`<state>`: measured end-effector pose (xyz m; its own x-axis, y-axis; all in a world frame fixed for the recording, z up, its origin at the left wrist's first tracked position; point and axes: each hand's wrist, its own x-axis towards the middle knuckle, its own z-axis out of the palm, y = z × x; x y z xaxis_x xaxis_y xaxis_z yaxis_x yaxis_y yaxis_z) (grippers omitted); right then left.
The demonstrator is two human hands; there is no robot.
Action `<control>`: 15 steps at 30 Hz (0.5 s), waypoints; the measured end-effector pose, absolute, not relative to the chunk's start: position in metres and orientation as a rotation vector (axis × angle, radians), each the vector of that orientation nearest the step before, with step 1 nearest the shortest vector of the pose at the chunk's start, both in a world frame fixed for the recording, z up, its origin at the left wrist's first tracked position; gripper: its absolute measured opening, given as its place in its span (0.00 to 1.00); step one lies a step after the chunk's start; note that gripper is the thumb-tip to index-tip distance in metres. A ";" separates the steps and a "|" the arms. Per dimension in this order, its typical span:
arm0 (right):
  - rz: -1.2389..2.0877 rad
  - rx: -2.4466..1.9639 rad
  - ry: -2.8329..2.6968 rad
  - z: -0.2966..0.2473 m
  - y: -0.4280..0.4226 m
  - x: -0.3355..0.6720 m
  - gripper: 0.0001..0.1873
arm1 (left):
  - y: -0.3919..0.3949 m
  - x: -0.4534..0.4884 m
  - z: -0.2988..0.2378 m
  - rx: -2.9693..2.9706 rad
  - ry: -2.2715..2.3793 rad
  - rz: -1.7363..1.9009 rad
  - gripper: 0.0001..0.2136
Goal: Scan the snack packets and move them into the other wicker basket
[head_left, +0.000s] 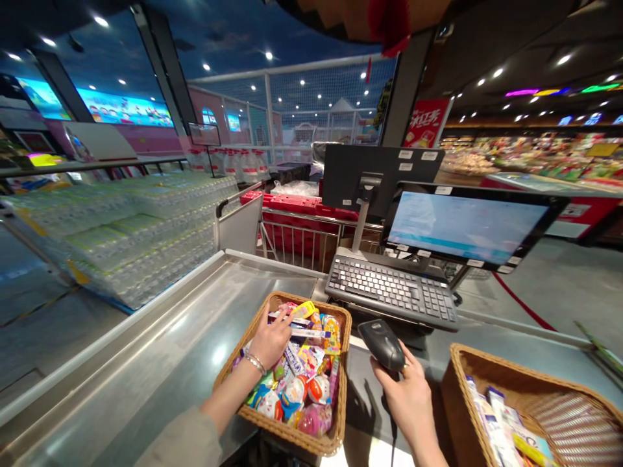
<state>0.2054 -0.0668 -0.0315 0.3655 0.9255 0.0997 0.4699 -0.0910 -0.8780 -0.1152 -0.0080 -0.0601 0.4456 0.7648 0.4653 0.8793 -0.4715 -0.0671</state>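
My left hand (270,338), a bracelet on its wrist, reaches into a wicker basket (220,383) full of wrapped sweets. Its fingers are apart over the packs, close to a yellow packet (304,310) and a white stick-shaped pack (307,333); whether they touch any is unclear. Egg-shaped sweets (294,392) in bright wrappers lie at the near end of the basket. In my right hand (411,397) is a black barcode scanner (381,344), gripped from below and held up between the two baskets. The scanner's cord hangs down beneath it.
A second wicker basket (455,395), at right, holds several slim packs (506,421). Behind the scanner sit a keyboard (389,285) and a lit monitor (467,224). The metal counter (185,350) has a raised left edge. Beyond it stand stacked bottles (146,227) and a metal cart (302,237).
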 end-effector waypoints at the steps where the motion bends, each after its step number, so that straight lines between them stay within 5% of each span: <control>1: 0.630 -1.713 -1.250 -0.032 -0.067 0.206 0.24 | -0.014 -0.111 -0.065 -2.411 -1.439 -0.525 0.10; 6: 0.631 -1.683 -1.281 -0.033 -0.069 0.208 0.24 | -0.022 -0.107 -0.072 -2.511 -1.659 -0.456 0.05; 15: 0.620 -1.679 -1.261 -0.033 -0.077 0.213 0.23 | -0.015 -0.113 -0.082 -2.553 -1.931 -0.387 0.18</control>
<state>0.2125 -0.0771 -0.0330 0.3490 0.9286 0.1258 0.4672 -0.0560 -0.8824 -0.1129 -0.0148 -0.0816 0.2552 0.9566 0.1406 0.9369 -0.2806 0.2087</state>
